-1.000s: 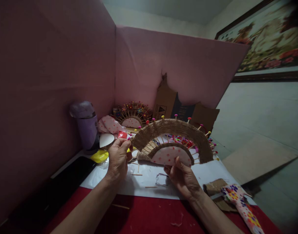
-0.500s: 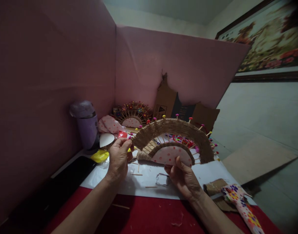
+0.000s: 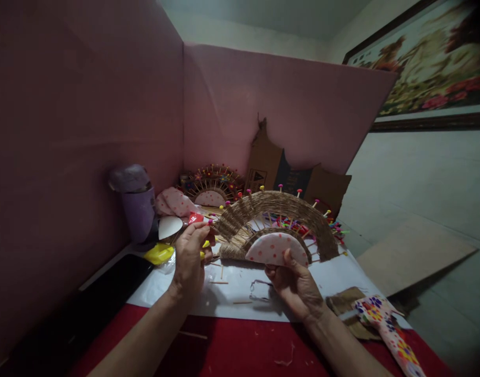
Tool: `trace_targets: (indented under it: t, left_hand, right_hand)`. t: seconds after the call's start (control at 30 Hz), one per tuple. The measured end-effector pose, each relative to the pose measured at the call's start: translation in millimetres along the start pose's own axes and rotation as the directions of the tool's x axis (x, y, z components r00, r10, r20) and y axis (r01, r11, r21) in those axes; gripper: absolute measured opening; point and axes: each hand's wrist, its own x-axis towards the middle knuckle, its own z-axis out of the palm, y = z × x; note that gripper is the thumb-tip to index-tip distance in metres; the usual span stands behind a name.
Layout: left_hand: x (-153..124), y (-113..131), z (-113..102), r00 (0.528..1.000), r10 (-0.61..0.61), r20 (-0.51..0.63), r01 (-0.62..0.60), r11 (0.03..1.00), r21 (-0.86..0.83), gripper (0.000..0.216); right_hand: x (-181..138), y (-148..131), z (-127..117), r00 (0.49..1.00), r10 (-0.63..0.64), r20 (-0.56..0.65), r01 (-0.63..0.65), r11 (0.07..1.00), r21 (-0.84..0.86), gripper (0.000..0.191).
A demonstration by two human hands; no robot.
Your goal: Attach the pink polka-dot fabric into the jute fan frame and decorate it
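Held up over the table is a half-round craft fan, with a brown twine-wrapped arch, thin sticks and colourful tips along its outer edge. My right hand grips its polka-dot half-circle centre from below, thumb in front, other fingers mostly behind. At the arch's left end, thumb and fingers of my left hand pinch by a pink tip; the stick under it is largely hidden. A roll of twine lies behind the fan. Below it, loose sticks lie on white paper.
A similar finished-looking fan stands at the back beside torn cardboard. To the left are a purple tumbler, a yellow packet and a black flat object. Flower-patterned cloth lies at the right edge.
The fan has turned slightly, its right end coming left and a little down. My left hand stays pinched at the left end, and my right hand keeps its hold. The view has shifted slightly.
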Motion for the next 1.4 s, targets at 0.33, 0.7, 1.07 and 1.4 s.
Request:
trace_targets:
  t: [0.33, 0.7, 1.07, 1.4]
  left_hand:
    - [3.8, 4.6, 0.2, 0.997, -0.012, -0.082, 0.017, 0.998, 0.06, 0.019]
    - [4.6, 4.6, -1.0, 0.994, 0.048, -0.096, -0.034, 0.989, 0.141, 0.017]
    - [10.0, 16.2, -7.7, 0.979, -0.171, 0.111, 0.169, 0.985, 0.033, 0.021]
    - [6.4, 16.0, -6.0, 0.973, -0.167, 0.158, 0.171, 0.985, -0.01, 0.02]
  right_hand:
    - [-0.1, -1.2, -0.6, 1.0, -0.024, -0.005, 0.024, 0.999, -0.045, 0.027]
    - [-1.1, -1.6, -1.1, 1.0, -0.028, 0.005, 0.028, 0.998, -0.049, 0.025]
    - [0.6, -8.7, -2.7, 1.0, -0.014, 0.021, 0.015, 0.998, -0.063, 0.026]
    - [2.2, -10.5, -2.1, 0.999, 0.012, -0.047, -0.011, 1.0, 0.014, 0.028]
